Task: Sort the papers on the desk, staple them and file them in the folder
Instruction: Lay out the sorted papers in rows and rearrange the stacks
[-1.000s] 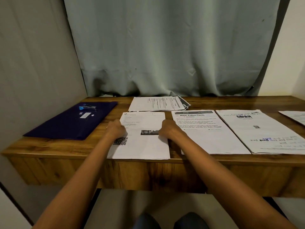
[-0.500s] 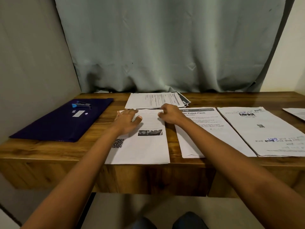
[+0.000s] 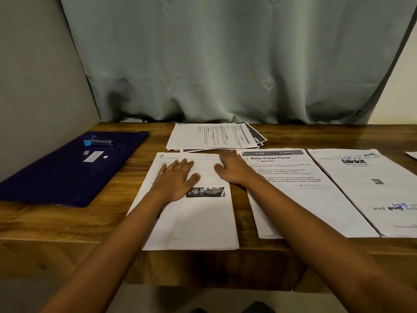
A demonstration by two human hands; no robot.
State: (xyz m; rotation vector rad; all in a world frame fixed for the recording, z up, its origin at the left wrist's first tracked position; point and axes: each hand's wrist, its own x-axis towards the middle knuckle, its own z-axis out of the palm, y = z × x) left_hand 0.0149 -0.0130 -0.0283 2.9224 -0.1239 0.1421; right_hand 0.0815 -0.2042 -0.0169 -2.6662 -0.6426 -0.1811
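Two hands lie flat on a paper stack on a wooden desk. The left hand presses with fingers spread; the right hand rests at its top right corner, fingers straight. A dark blue folder lies to the left.

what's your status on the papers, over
Left hand flat on the front stack, right hand open at its right edge. Stapler lies on the folder, not in hand. Other papers behind and right, nothing blocking.

Your single head camera looked forward and down across the desk from close at its near edge, facing the curtain behind it.
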